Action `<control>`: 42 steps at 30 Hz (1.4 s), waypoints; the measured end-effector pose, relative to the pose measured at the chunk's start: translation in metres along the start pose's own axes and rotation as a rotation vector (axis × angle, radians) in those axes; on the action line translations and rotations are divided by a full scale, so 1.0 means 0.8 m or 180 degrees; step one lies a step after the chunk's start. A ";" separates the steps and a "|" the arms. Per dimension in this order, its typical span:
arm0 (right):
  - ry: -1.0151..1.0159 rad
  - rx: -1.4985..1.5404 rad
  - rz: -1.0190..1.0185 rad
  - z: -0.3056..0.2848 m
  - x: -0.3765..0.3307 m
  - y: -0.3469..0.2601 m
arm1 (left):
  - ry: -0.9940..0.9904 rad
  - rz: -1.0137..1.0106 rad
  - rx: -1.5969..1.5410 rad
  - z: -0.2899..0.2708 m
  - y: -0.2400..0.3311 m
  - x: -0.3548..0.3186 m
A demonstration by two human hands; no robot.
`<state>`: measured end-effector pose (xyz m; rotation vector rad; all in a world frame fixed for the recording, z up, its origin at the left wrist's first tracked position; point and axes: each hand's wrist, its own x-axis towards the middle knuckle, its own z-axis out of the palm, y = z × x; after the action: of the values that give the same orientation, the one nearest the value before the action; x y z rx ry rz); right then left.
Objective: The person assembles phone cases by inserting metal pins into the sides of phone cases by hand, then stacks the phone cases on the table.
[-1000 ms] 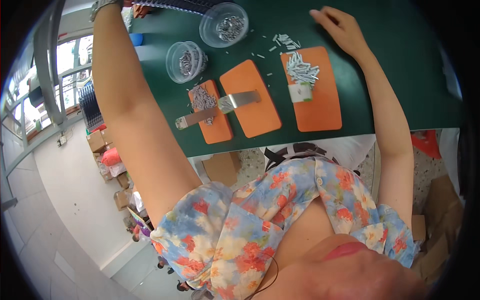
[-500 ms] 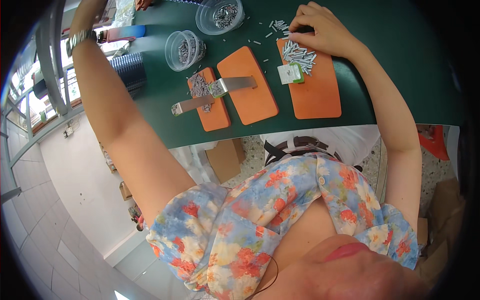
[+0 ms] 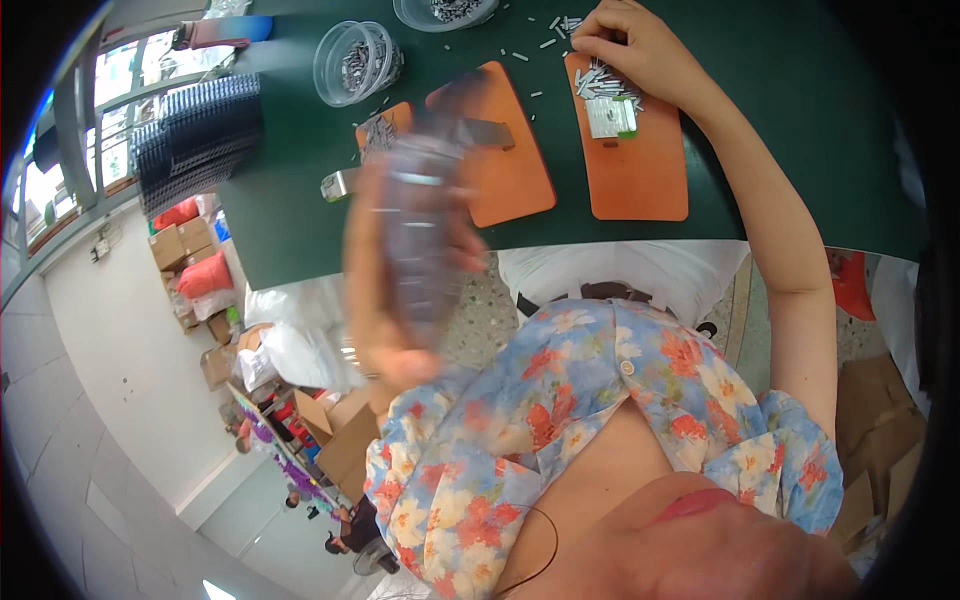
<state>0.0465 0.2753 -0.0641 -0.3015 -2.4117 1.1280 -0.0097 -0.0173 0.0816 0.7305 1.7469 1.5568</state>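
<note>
My left hand (image 3: 372, 310) is closed round a long dark blue-grey strip (image 3: 418, 235) with pale bars across it; both are smeared by motion, in front of the left and middle orange boards. At the far right of the boards, my right hand (image 3: 650, 55) rests with curled fingers and thumb together beside loose metal pins (image 3: 600, 80); whether it pinches one is hidden. The pins lie on the top of the right orange board (image 3: 640, 185), above a small silver block (image 3: 610, 118) with a green edge. A metal strap (image 3: 490, 135) crosses the middle orange board (image 3: 515, 185).
Two clear tubs, one nearer (image 3: 335, 92) and one farther (image 3: 445, 22), hold small metal pieces. A stack of dark ribbed strips (image 3: 195, 140) stands at the left table edge. Grey pieces (image 3: 378, 135) cover the partly hidden left board. Cartons and bags are beyond, on the left.
My left hand has come back from the far left towards me, now with the dark strip in it. My right hand stays by the pins, its fingers slightly shifted. The whole view has shifted.
</note>
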 end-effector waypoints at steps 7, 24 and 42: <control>-0.0021 0.3565 0.0577 -0.118 -0.039 0.008 | -0.0517 -0.0037 -0.1088 0.094 -0.122 0.015; 0.0071 0.2592 0.0120 -0.102 -0.079 -0.101 | -0.1021 0.0924 -0.0756 0.051 -0.191 0.014; -0.1371 0.1399 0.0406 -0.117 -0.023 -0.112 | -0.0985 0.0744 -0.0465 0.034 -0.191 0.011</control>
<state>0.1084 0.2737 0.0512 -0.0704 -2.4237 1.9013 0.0106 -0.0136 -0.0724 1.0687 1.3462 1.6041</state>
